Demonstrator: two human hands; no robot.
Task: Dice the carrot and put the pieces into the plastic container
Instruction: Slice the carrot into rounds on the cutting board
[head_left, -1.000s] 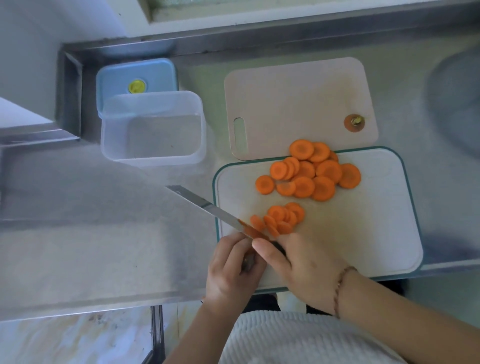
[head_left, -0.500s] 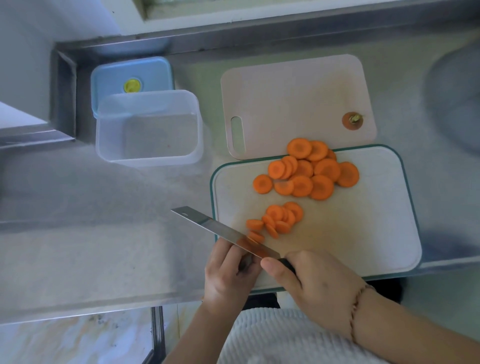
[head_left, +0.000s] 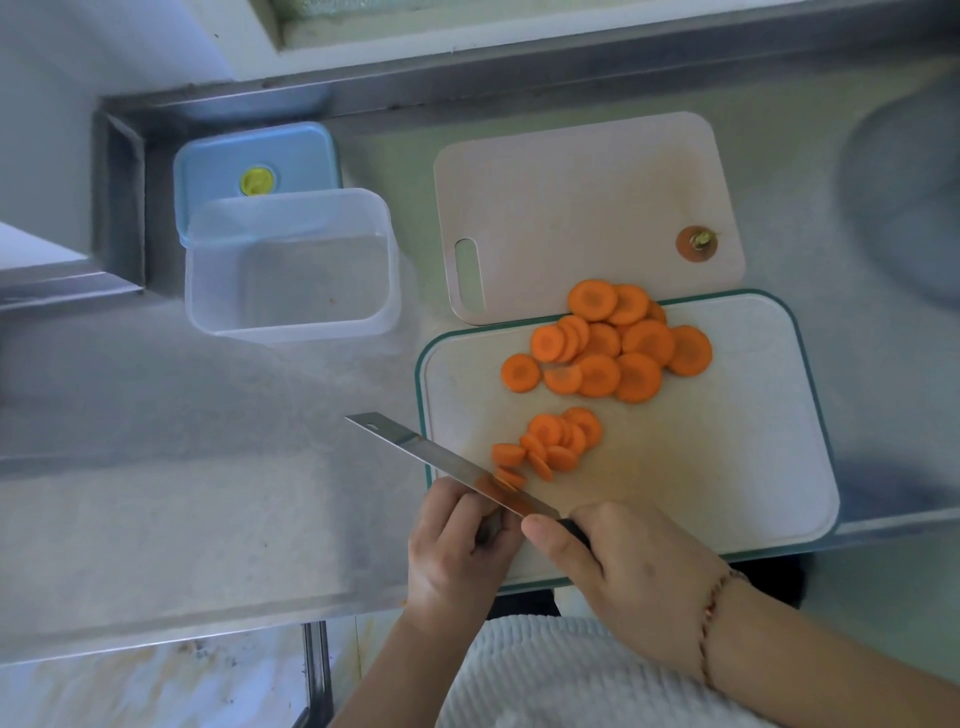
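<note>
A: Item one, your grips?
B: Your right hand (head_left: 631, 577) is clenched round the black handle of the knife (head_left: 441, 462), thumb along its side. Your left hand (head_left: 460, 551) has its fingers curled down at the blade, on the carrot stub; the stub itself is hidden under them, so I list that hold as probable only.

A: Item two, the carrot?
B: Small carrot slices (head_left: 545, 447) lie just beyond the blade on the teal-rimmed cutting board (head_left: 727, 467). Larger carrot rounds (head_left: 608, 348) sit heaped at its far edge, some overlapping onto the beige cutting board (head_left: 571, 208). The carrot top (head_left: 697, 243) rests on that beige board, apart.

A: Item three, the container?
B: The plastic container (head_left: 291, 265) stands open on the steel desk (head_left: 156, 519), left of both boards, no carrot inside. Its blue lid (head_left: 254, 161) lies behind it, touching.

A: Any brands or writing?
B: None legible anywhere.
</note>
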